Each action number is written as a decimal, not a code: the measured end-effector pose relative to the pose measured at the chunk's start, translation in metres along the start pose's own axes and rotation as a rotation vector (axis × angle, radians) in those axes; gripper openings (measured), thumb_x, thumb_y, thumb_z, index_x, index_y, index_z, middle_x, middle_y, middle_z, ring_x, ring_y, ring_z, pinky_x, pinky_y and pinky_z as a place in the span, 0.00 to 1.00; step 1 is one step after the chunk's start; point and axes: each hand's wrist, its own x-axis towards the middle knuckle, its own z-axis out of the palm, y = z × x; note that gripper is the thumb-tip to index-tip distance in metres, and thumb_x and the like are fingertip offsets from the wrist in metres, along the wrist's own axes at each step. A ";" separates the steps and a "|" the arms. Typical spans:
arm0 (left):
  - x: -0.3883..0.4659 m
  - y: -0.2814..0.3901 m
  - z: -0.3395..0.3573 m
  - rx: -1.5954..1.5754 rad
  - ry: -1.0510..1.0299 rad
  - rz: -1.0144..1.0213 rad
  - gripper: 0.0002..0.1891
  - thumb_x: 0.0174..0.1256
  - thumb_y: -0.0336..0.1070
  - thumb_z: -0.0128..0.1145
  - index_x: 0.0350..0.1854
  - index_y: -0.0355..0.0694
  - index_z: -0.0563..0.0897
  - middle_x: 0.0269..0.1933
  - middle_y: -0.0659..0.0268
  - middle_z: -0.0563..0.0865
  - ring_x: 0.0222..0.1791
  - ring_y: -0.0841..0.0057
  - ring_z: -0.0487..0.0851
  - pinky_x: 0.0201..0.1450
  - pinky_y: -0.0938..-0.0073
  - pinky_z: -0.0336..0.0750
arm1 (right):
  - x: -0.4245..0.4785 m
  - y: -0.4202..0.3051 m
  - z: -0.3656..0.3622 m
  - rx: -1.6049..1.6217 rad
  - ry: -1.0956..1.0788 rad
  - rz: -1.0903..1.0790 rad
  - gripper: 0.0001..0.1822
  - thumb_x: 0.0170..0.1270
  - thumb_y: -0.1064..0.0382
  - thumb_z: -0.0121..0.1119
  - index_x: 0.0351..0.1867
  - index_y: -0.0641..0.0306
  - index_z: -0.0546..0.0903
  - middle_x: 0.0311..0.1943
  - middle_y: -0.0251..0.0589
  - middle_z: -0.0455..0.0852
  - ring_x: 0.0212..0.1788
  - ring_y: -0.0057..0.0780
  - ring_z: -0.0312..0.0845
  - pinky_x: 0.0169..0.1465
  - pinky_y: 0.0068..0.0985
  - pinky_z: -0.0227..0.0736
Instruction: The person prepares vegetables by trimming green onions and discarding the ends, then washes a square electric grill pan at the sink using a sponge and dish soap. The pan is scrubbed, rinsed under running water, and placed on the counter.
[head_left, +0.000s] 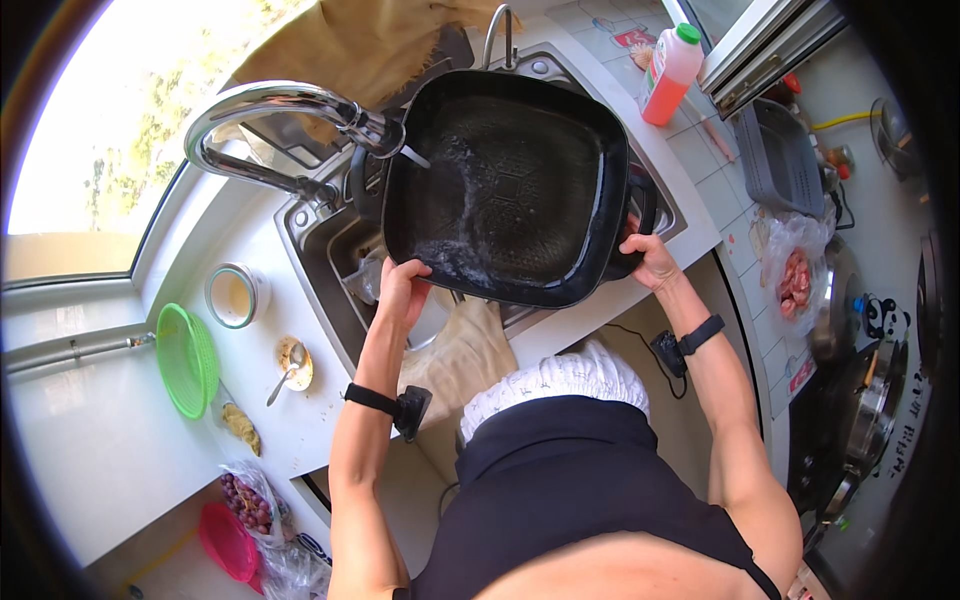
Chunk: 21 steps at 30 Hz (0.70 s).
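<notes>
A large square black pan (525, 180) is held over the stainless steel sink (319, 247), with some water in it. Water runs from the chrome faucet (382, 135) into its left part. My left hand (406, 292) grips the pan's near left rim, thumb on top. At the near right corner, my right hand (649, 259) holds the pan beside its side handle. Below the pan, a tan cloth (469, 349) hangs over the sink's front edge, partly covering a round item in the basin.
Left counter: a lidded glass container (236, 296), a green basket (186, 361), a small bowl with a spoon (294, 364). Right: a bottle of pink liquid (670, 75), a gray plastic basin (780, 157), bagged raw meat (795, 281). A curved metal spout (495, 34) stands behind the pan.
</notes>
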 end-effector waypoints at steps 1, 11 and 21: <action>-0.007 0.004 0.010 0.024 0.020 0.007 0.16 0.46 0.15 0.45 0.38 0.33 0.75 0.37 0.60 0.81 0.37 0.68 0.82 0.42 0.67 0.80 | 0.003 -0.001 -0.005 0.018 -0.012 0.025 0.32 0.41 0.77 0.46 0.56 0.66 0.71 0.48 0.41 0.80 0.48 0.32 0.77 0.57 0.29 0.71; -0.038 0.031 0.039 0.263 0.076 -0.151 0.07 0.51 0.24 0.46 0.30 0.29 0.75 0.36 0.54 0.82 0.35 0.64 0.82 0.45 0.61 0.80 | -0.002 -0.024 -0.002 -0.049 0.077 0.166 0.20 0.44 0.76 0.48 0.43 0.66 0.74 0.35 0.40 0.81 0.35 0.29 0.79 0.44 0.28 0.78; -0.014 -0.023 -0.006 -0.172 -0.051 -0.350 0.10 0.49 0.24 0.44 0.33 0.25 0.75 0.39 0.50 0.81 0.41 0.58 0.80 0.52 0.57 0.76 | -0.018 -0.066 0.057 -0.420 0.128 0.111 0.18 0.44 0.75 0.50 0.42 0.66 0.75 0.34 0.39 0.79 0.33 0.27 0.78 0.41 0.26 0.79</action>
